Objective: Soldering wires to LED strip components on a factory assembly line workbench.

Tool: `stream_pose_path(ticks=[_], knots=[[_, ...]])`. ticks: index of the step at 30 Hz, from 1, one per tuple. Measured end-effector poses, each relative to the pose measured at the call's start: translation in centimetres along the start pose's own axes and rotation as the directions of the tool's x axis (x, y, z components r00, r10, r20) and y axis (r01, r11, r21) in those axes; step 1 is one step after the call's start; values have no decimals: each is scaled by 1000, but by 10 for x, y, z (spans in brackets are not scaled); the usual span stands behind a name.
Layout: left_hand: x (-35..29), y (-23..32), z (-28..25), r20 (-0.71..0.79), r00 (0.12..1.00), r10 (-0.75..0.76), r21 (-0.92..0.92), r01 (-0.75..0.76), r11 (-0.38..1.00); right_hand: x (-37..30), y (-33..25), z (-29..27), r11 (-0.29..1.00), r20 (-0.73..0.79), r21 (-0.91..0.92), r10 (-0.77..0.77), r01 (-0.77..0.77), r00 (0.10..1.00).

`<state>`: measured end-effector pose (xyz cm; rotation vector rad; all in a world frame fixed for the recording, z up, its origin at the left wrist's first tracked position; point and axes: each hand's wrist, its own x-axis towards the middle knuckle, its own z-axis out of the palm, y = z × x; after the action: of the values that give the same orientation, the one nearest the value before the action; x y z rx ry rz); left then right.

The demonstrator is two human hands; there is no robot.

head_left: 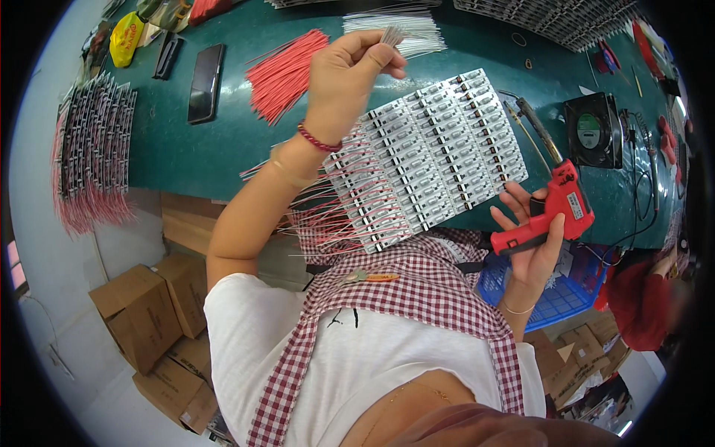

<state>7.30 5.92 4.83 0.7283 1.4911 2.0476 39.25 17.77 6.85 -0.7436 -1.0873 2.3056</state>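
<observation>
My left hand (350,67) is raised over the far part of the table, pinching a small bundle of thin whitish wires (392,35) between thumb and fingers. My right hand (538,262) holds a red soldering gun (575,203) by its handle, fingers loosely around it, the metal tip pointing to the far left. Between the hands lies a tilted panel of white circuit boards (439,153) with rows of small components. Red and whitish wires (350,205) stick out along its left side and hang over the table's near edge.
On the green table (179,160) lie a pile of red wires (287,74), white wires (417,33), a phone (206,83) and a black fan (592,130). Wired boards (93,145) are stacked at left. A blue basket (558,294) and cardboard boxes (141,313) stand below.
</observation>
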Motion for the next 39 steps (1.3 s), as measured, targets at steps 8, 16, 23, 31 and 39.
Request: stream_pose_path(ticks=[8, 16, 23, 31, 39], knots=[[-17, 11, -28, 356, 931, 76, 783, -342, 519, -12, -8, 12, 964, -102, -236, -150, 123, 983], [-29, -33, -23, 544, 806, 232, 747, -591, 304, 10, 15, 38, 917, -147, -396, -19, -41, 989], [-24, -41, -21, 562, 796, 224, 751, -604, 267, 32, 28, 64, 826, -267, -545, -4, -147, 964], [-23, -43, -23, 585, 797, 154, 747, -603, 280, 33, 33, 59, 769, -301, -596, 49, -228, 952], [-22, -42, -22, 590, 792, 155, 742, -608, 282, 28, 31, 69, 722, -297, -672, -61, -163, 953]])
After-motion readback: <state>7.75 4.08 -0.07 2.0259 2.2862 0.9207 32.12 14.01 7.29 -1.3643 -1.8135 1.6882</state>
